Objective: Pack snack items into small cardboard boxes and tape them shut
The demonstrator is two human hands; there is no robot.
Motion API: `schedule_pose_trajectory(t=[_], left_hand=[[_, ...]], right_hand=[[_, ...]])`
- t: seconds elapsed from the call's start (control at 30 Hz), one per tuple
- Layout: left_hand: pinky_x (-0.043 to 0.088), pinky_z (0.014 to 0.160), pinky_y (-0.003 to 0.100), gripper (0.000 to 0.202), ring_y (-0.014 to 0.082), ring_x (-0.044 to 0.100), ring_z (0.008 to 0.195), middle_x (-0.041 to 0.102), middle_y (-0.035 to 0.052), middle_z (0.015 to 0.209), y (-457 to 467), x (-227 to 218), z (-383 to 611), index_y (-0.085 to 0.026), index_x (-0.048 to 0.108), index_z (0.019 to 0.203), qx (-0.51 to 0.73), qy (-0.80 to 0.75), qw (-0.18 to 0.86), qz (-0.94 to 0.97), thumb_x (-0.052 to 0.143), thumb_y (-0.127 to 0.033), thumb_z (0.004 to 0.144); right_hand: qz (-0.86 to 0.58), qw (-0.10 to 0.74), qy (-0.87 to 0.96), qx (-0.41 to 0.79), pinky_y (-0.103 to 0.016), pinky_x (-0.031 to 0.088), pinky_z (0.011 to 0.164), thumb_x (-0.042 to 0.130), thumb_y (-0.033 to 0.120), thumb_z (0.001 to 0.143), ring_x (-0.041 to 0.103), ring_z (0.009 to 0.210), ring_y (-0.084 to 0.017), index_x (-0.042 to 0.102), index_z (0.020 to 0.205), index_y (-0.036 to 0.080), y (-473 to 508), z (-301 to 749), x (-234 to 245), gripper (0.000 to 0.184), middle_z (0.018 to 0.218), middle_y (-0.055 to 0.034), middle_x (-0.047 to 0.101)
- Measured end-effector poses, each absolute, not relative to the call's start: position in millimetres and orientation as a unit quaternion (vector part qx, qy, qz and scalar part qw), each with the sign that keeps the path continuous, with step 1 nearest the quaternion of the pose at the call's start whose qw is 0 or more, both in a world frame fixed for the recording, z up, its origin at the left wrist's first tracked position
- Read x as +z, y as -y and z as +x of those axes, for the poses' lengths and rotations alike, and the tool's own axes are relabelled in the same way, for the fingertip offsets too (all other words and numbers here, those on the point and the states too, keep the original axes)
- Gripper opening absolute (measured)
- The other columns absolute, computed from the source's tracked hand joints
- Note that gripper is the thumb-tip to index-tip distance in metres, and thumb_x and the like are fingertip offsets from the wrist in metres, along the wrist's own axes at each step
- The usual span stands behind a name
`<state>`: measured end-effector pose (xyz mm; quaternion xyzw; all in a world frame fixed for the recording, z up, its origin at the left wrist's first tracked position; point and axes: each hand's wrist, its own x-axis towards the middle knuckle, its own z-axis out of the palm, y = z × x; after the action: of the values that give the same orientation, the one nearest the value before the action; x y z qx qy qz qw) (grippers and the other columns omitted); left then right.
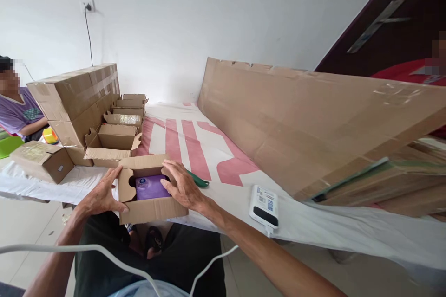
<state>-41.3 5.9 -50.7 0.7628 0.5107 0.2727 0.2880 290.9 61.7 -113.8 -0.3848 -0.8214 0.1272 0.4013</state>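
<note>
A small cardboard box [153,211] with raised flaps sits at the table's near edge in front of me. Inside it lies a purple package [152,187] with a round dark mark. My left hand [102,195] grips the box's left end, thumb on the front side and fingers toward the back corner. Over the right end rests my right hand [183,186], fingers bent over the edge and the thumb by the purple package. The right flap is mostly hidden under it. A green-handled tool [198,180] lies partly behind my right hand.
Several open boxes [116,137] line up behind, beside stacked taped cartons [87,88]. A closed box [43,160] and yellow tape roll [50,136] are left. Right are a white device [264,206] with a cable, and a large cardboard sheet [296,125]. People sit either side.
</note>
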Motion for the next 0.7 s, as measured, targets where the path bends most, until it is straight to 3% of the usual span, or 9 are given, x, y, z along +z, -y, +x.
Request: schedule_pose_trajectory(t=[0.2, 0.33, 0.4, 0.5, 0.7], left_hand=[[0.052, 0.118, 0.06, 0.13, 0.0446, 0.045, 0.155, 0.041, 0.0172, 0.171, -7.2, -54.9, -45.0, -0.034, 0.029, 0.175, 0.249, -0.507, 0.296, 0.77, 0.099, -0.049, 0.066], [0.049, 0.122, 0.061, 0.131, 0.0459, 0.033, 0.163, 0.03, 0.0174, 0.178, -4.9, -60.5, -47.7, -0.034, 0.028, 0.176, 0.251, -0.505, 0.293, 0.772, 0.099, -0.051, 0.066], [0.048, 0.123, 0.062, 0.132, 0.046, 0.031, 0.164, 0.027, 0.0181, 0.179, -2.8, -62.8, -48.1, -0.034, 0.027, 0.176, 0.25, -0.502, 0.296, 0.773, 0.099, -0.05, 0.067], [0.045, 0.125, 0.063, 0.129, 0.0459, 0.033, 0.163, 0.029, 0.0174, 0.178, 0.0, -63.9, -47.4, -0.034, 0.028, 0.176, 0.254, -0.497, 0.288, 0.778, 0.098, -0.048, 0.069], [0.039, 0.13, 0.063, 0.124, 0.0428, 0.036, 0.161, 0.032, 0.015, 0.174, 2.9, -59.5, -42.9, -0.035, 0.032, 0.174, 0.239, -0.505, 0.29, 0.777, 0.098, -0.037, 0.07]], right_hand=[[-0.39, 0.359, 0.841, 0.11, -0.061, 0.047, 0.126, 0.071, 0.03, 0.094, 0.053, 0.151, -0.035, 0.061, 0.153, 0.023, -63.2, 292.9, -97.1, 0.06, 0.158, -0.0166, 0.06], [-0.321, 0.324, 0.887, 0.066, -0.056, 0.05, 0.12, 0.066, 0.018, 0.094, 0.061, 0.139, -0.032, 0.074, 0.134, 0.024, -59.3, 288.4, -73.7, 0.041, 0.14, -0.0129, 0.072], [-0.282, 0.264, 0.921, 0.049, -0.049, 0.051, 0.114, 0.059, 0.008, 0.093, 0.069, 0.117, -0.027, 0.08, 0.113, 0.022, -57.4, 284.0, -61.3, 0.032, 0.117, -0.0108, 0.08], [-0.265, 0.142, 0.954, 0.019, -0.042, 0.048, 0.105, 0.055, 0.001, 0.088, 0.068, 0.091, -0.022, 0.078, 0.086, 0.019, -57.5, 278.3, -41.2, 0.03, 0.091, -0.0081, 0.078], [-0.3, 0.039, 0.952, -0.048, -0.039, 0.041, 0.097, 0.059, 0.009, 0.093, 0.061, 0.097, -0.025, 0.079, 0.085, 0.019, -60.9, 288.9, -2.3, 0.024, 0.09, -0.0104, 0.077]])
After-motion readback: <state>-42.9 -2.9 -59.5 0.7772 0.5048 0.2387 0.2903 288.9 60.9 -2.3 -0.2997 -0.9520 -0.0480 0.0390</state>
